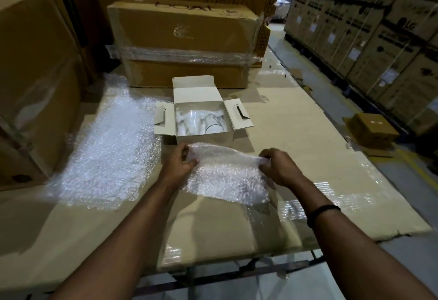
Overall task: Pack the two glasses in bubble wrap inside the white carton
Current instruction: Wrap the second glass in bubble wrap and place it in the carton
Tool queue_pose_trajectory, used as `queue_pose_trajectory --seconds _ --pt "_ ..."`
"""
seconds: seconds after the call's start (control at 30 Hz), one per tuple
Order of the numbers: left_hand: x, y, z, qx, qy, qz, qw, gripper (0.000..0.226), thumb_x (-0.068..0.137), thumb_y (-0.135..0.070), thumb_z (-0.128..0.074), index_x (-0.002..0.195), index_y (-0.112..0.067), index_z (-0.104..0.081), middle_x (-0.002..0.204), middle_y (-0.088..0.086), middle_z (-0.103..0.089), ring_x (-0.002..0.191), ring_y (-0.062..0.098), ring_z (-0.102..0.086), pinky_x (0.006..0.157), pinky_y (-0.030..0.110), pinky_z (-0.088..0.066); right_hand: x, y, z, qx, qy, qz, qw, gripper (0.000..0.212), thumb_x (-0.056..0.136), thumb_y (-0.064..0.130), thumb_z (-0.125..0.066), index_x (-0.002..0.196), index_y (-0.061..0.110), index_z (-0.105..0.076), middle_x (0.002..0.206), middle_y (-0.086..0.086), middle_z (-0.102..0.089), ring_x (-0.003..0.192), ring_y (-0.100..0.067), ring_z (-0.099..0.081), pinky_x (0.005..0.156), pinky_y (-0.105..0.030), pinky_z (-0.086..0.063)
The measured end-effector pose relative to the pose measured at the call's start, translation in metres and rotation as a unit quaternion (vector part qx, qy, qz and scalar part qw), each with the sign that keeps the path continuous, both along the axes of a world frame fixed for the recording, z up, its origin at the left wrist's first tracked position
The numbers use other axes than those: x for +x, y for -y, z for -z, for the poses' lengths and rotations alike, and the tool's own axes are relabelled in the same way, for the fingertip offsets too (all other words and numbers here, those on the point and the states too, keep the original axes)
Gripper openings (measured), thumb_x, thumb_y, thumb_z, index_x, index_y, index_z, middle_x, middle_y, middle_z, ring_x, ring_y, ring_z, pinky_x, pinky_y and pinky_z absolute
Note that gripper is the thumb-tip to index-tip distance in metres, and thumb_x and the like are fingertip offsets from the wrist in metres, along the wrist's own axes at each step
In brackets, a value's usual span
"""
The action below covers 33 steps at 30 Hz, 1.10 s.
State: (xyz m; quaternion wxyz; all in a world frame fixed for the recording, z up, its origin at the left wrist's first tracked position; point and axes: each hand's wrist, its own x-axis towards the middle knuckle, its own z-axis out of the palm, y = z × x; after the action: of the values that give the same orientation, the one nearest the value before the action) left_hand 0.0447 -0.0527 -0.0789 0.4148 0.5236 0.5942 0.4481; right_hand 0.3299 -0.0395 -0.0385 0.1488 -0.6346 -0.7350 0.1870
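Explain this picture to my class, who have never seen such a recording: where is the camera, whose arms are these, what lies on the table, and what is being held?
There is no machine here. A person wears a wide-angle camera on the head, so you look forward and down along their own two arms.

The left hand and the right hand each pinch the top edge of a small sheet of bubble wrap, stretched between them just above the table, which is covered in cardboard.

Beyond the hands stands the white carton, flaps open. Inside, a clear glass shows beside some wrap; a second glass cannot be made out.

A large sheet of bubble wrap lies to the left, and a brown box stands behind the carton.
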Motion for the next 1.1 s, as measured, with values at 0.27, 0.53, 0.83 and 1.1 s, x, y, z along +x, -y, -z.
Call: queue_pose_trajectory --seconds 0.27,0.53,0.83,1.1 --pt "-0.003 0.010 0.000 0.028 0.008 -0.029 0.999 0.029 0.081 0.009 -0.067 0.094 -0.016 -0.069 0.088 0.010 -0.070 0.065 0.025 -0.062 0.055 0.036 -0.048 -0.008 0.019 0.009 0.175 0.015 -0.034 0.984 0.031 0.067 -0.008 -0.063 0.084 0.015 -0.054 0.096 -0.004 -0.058 0.077 -0.030 -0.056 0.059 -0.036 -0.047" --pt "-0.042 0.020 0.015 0.117 -0.134 0.025 0.984 0.056 0.068 0.022 -0.062 0.093 -0.027 -0.074 0.105 -0.006 -0.072 0.100 0.006 -0.066 0.089 0.019 -0.051 -0.009 0.040 0.033 0.024 -0.022 -0.052 0.998 0.036 0.062 -0.005 -0.054 0.094 0.008 -0.059 0.090 -0.007 -0.062 0.083 -0.028 -0.056 0.074 -0.042 -0.049" --pt "-0.005 0.028 0.001 0.108 -0.343 0.183 0.915 0.056 0.095 -0.049 -0.029 0.143 -0.027 -0.048 0.150 -0.005 -0.043 0.139 0.011 -0.034 0.115 0.026 -0.015 -0.001 0.035 0.026 -0.024 0.101 -0.078 0.992 0.027 0.068 0.005 -0.064 0.086 0.025 -0.063 0.127 -0.002 -0.062 0.119 -0.026 -0.054 0.093 -0.028 -0.042" --pt "0.000 0.029 0.018 0.050 -0.526 0.236 0.815 0.078 0.087 -0.064 0.004 0.155 -0.031 -0.014 0.164 -0.007 -0.003 0.150 0.012 0.001 0.119 0.041 0.002 -0.029 0.038 0.037 0.043 0.072 -0.105 0.991 0.077 0.088 0.057 -0.015 0.145 0.014 -0.042 0.153 -0.008 -0.037 0.140 -0.023 -0.035 0.113 -0.035 -0.026"
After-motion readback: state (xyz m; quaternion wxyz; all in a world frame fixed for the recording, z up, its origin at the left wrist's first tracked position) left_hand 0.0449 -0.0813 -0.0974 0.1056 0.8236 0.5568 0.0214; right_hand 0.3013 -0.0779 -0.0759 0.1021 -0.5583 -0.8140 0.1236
